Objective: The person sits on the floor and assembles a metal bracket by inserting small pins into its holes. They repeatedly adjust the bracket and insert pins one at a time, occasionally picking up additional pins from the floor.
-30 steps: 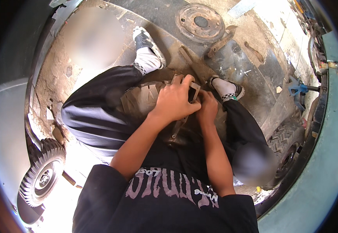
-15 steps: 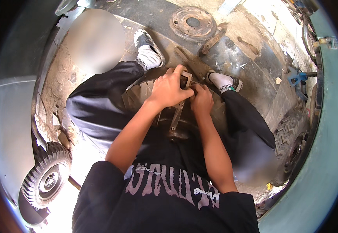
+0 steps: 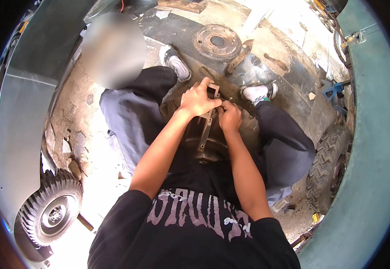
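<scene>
Both hands on a rusty flat metal bracket (image 3: 206,127) over a dark round drum-like part (image 3: 208,150), held between the knees

Left hand (image 3: 198,99) curled over the bracket's upper end, fingers closed on a small dark square piece (image 3: 213,92) there; right hand (image 3: 229,117) clenched against the bracket's right edge, just beside the left; exact hold of the right fingers hidden, so grip on bracket or drum not to be told. Drum largely covered by forearms and black printed shirt (image 3: 190,224). Rusty round metal disc (image 3: 217,41) on the ground beyond the white shoes (image 3: 177,65). Small grey-hubbed tyre (image 3: 51,210) lower left, second treaded tyre (image 3: 327,172) at right, partly cut off by green metal panel (image 3: 374,148); blue clamp-like item (image 3: 331,92) at right, indistinct
</scene>
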### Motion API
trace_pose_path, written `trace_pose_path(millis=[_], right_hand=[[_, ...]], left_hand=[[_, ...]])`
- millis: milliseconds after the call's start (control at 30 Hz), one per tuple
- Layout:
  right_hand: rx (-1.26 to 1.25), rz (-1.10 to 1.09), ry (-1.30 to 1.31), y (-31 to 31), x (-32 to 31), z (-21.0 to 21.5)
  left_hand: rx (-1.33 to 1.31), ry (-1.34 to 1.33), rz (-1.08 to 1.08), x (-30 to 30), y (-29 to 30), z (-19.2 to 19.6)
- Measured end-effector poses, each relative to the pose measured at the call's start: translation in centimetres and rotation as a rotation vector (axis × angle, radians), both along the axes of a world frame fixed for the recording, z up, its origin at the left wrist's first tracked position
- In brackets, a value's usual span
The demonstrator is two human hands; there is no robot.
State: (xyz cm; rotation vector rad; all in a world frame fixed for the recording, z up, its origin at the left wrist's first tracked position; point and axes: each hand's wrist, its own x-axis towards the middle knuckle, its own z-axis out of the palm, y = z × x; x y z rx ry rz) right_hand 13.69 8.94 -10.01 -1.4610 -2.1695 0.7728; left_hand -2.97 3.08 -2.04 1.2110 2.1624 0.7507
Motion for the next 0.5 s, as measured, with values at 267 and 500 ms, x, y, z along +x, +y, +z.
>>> trace_pose_path(millis=[267,500], right_hand=[[-0.063,0.071,-0.096,-2.2,1.6,0.1],[0.074,0.054,-0.090,-1.2,0.1,-1.5]], left_hand=[[-0.044,-0.100,0.000,0.0,-0.7,0.6],[-0.022,-0.024,0.017,0.3,-0.7,1.3]])
